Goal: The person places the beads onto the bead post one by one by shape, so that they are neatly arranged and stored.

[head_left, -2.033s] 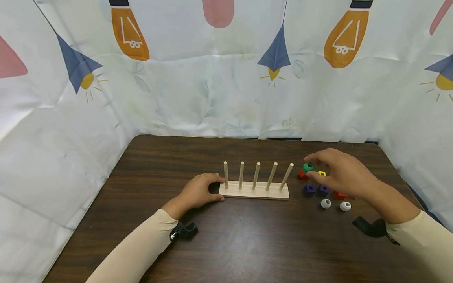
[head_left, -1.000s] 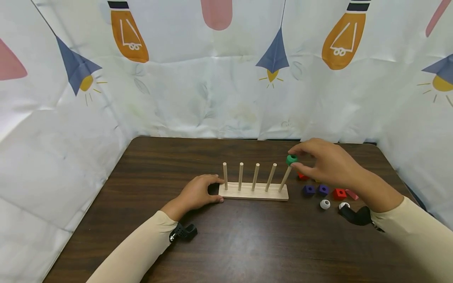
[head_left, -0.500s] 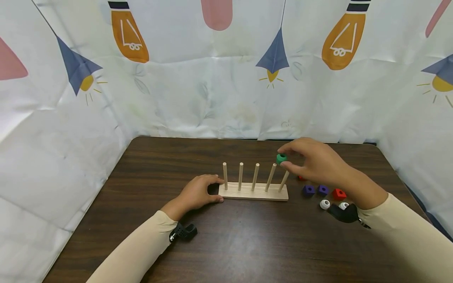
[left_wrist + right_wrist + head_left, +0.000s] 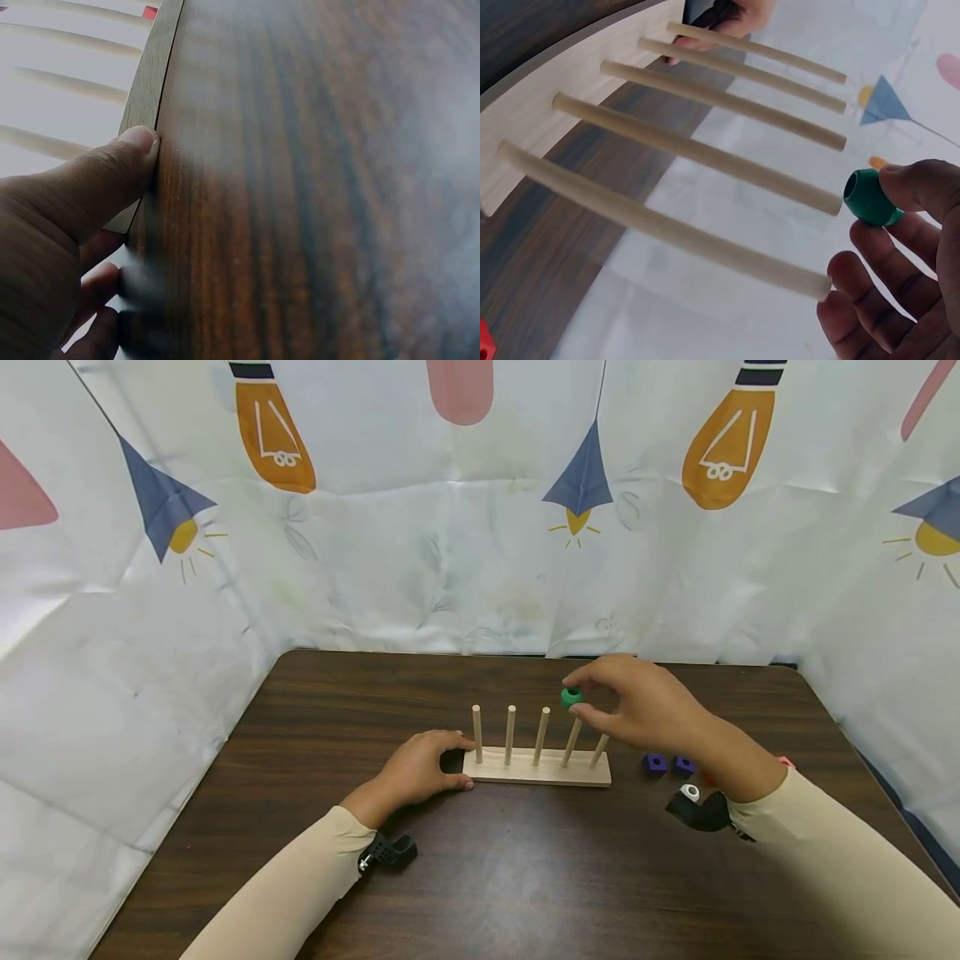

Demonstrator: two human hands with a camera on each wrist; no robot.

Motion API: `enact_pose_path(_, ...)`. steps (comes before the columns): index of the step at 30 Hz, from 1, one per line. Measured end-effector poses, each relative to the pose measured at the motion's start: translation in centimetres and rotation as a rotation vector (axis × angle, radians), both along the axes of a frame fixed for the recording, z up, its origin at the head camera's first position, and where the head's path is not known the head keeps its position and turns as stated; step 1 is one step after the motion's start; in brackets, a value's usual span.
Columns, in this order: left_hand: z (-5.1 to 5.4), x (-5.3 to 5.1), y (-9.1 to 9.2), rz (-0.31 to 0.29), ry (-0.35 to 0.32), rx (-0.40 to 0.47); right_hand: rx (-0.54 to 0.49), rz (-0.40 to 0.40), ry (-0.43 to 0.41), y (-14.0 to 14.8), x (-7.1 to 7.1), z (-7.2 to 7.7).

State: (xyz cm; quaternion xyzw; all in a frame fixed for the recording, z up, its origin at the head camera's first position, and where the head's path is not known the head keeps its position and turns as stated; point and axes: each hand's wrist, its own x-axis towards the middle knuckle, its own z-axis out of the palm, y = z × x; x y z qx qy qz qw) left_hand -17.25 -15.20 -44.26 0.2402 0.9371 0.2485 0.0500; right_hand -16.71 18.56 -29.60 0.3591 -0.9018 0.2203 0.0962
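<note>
Five wooden pegs are seen set in a row on a pale wooden base, which is placed on a dark wood-grain tabletop. The left end of the base is gripped by the left hand, with the thumb applied to the near edge. A green bead is pinched between the thumb and fingertips of the right hand and is held at the tip of the fourth peg from the left; whether bead and peg are touching cannot be determined. The top of the fifth peg is covered by the right hand in the head view. To the right of the base, two purple cube beads are laid side by side. Nearer the viewer, a white bead is partly hidden by a black wrist mount. Red pieces are largely obscured by the right forearm.
</note>
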Motion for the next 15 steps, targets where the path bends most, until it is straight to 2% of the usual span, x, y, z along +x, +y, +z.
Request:
enact_pose_path(5, 0.2, 0.0, 0.0, -0.003, -0.006, -0.001, -0.005, -0.011, -0.026, -0.8, 0.0, -0.2)
enact_pose_path(15, 0.2, 0.1, 0.0, -0.011, 0.008, 0.009, -0.045, 0.026, -0.044, -2.3, -0.2, -0.8)
